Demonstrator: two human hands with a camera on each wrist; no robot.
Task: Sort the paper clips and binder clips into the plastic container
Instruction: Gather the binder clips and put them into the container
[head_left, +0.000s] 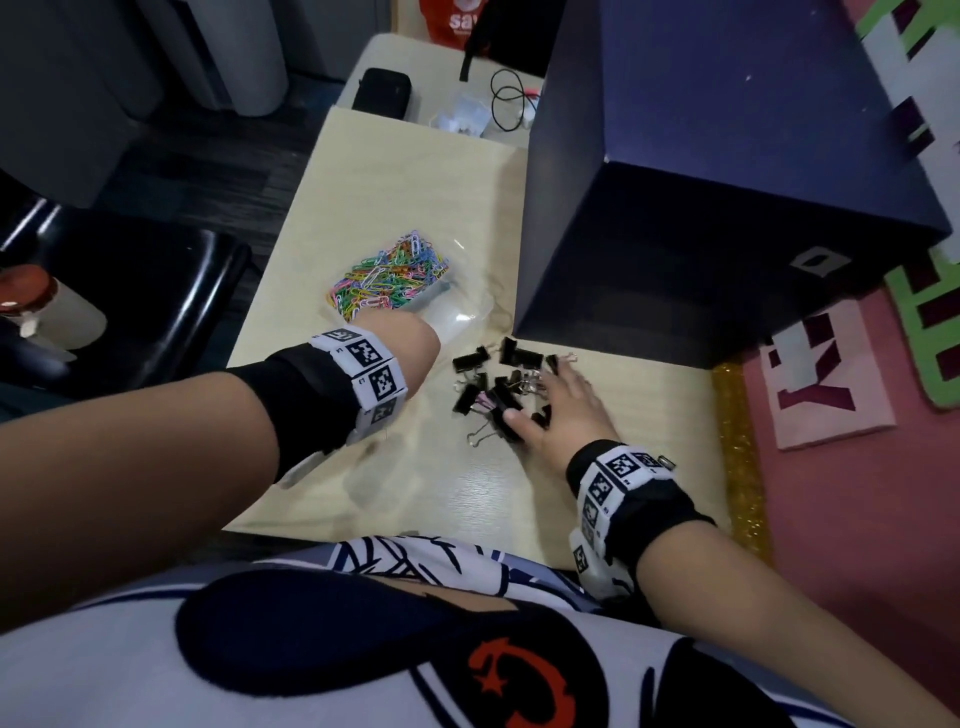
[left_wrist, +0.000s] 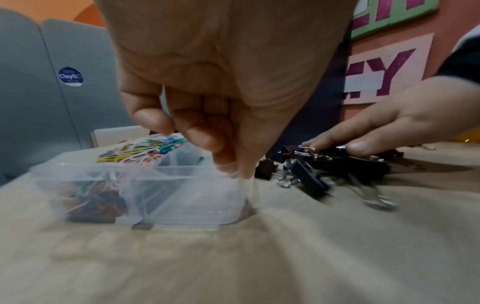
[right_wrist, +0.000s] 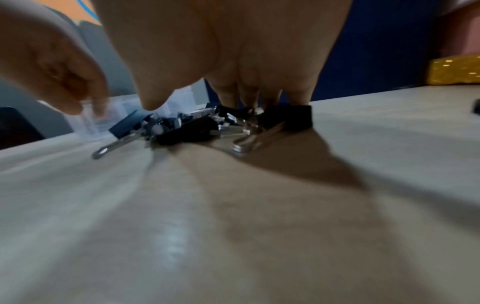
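A clear plastic container with divided compartments stands on the pale wooden table. Its left compartment holds a heap of coloured paper clips. My left hand pinches the container's near right corner; in the left wrist view the left hand has thumb and fingers curled on the container rim, with the paper clips behind. Black binder clips lie in a loose pile right of the container. My right hand rests on the pile, fingers spread, thumb touching one clip. The right wrist view shows the right hand touching the binder clips.
A tall dark blue box stands just behind the binder clips. A gold glitter strip lines the table's right edge by a pink wall. A black pouch and cables lie at the far end. A black chair stands left.
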